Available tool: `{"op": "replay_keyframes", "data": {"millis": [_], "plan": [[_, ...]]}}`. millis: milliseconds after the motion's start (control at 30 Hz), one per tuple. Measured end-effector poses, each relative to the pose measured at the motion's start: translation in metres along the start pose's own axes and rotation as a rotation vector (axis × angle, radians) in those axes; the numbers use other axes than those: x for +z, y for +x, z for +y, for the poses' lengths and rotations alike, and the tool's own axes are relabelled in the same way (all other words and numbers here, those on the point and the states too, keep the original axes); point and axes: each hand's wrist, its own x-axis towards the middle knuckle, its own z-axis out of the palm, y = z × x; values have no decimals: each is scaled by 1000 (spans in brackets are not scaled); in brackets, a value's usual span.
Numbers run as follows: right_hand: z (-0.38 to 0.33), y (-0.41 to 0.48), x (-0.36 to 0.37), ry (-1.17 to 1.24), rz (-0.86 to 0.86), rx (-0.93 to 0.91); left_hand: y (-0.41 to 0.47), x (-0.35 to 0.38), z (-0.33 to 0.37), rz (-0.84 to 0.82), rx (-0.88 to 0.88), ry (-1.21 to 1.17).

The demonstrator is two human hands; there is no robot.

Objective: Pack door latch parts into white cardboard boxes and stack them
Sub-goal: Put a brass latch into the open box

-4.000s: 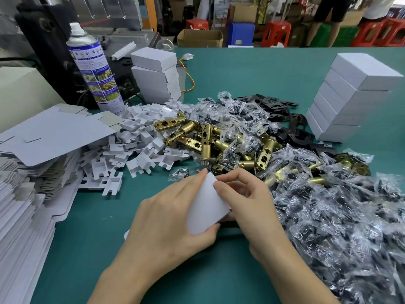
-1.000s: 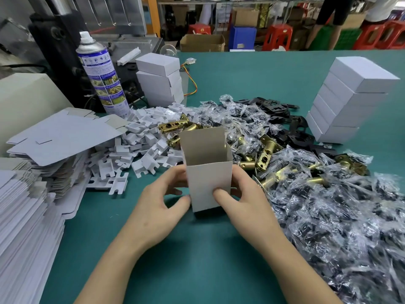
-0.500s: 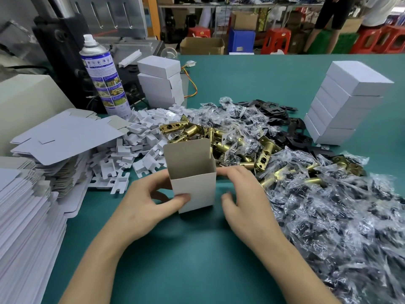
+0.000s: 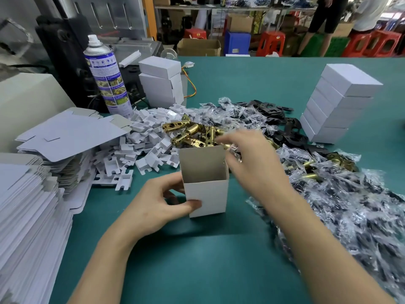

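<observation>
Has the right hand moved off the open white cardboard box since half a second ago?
Yes. The right hand has left the open white cardboard box and reached away toward the brass latch pile.

The spray can (image 4: 109, 81) label carries print, seemingly too small to read

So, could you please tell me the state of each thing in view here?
Box: upright, top open, looks empty.
Left hand: gripping the box.
Right hand: blurred, reaching to the brass latches; whether it holds anything is unclear.
Brass latches: loose heap.
Right stack: closed boxes, leaning.
Back stack: closed boxes.
Flat blanks: unfolded, piled.
Spray can: upright, uncapped.
</observation>
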Motion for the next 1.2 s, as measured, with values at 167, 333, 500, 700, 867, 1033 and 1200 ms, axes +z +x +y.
{"op": "replay_keyframes", "data": {"millis": [167,333,500,700,867,1033,1200], "plan": [[-12,80,3,-237,-194,-258,-2,0,2,-16,12,-19],[-22,116,29,-446,-439,-541,-3,-2,1,-9,-6,-20],[-28,121,52,-571,-393,-646,-3,1,0,-23,-13,-32],[-30,117,67,-638,-364,-683,-2,1,-1,-25,-16,-28],[-24,118,61,-579,-296,-646,-3,1,-1,-18,-18,-27],[-12,111,31,-117,-190,-324,-2,2,1,-12,-17,-28],[-14,96,-13,247,-23,-72,-1,5,1,25,-19,-35]]}}
